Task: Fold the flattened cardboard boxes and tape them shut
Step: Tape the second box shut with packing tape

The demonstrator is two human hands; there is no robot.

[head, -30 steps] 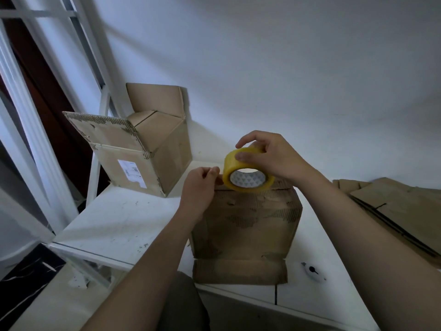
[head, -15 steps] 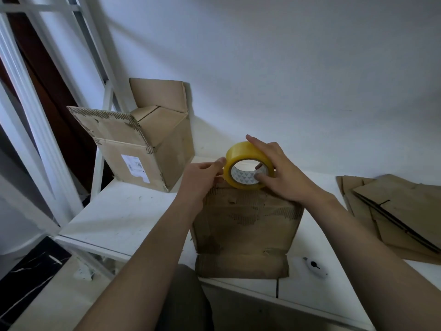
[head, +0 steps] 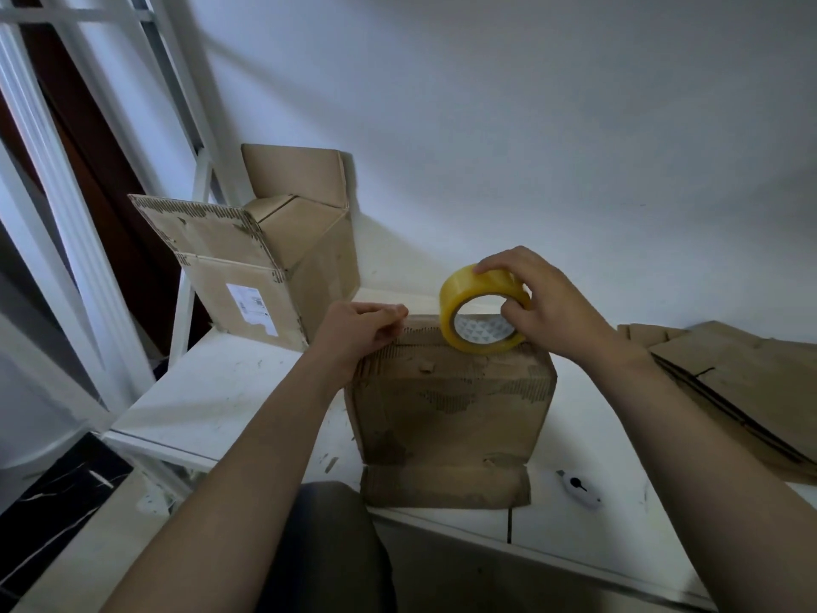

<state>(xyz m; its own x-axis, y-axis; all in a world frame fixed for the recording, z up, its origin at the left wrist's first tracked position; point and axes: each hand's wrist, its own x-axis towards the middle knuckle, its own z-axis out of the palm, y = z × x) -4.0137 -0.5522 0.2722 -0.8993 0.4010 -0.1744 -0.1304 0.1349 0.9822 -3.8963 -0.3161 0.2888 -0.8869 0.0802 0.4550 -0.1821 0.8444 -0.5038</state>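
A worn brown cardboard box stands upright at the front of the white table, with a flap lying flat toward me. On its top edge sits a yellow tape roll, gripped by my right hand, thumb inside the core and fingers over the rim. My left hand pinches at the box's top left corner, fingers curled; whether a tape end lies under them is too faint to tell.
A second cardboard box with open flaps and a white label stands at the back left by a white metal frame. Flattened cardboard sheets lie stacked at the right. A small white cutter lies near the front edge.
My right hand has carried the tape roll to the right along the box top, away from my left hand, which stays at the top left corner. A gap has opened between them.
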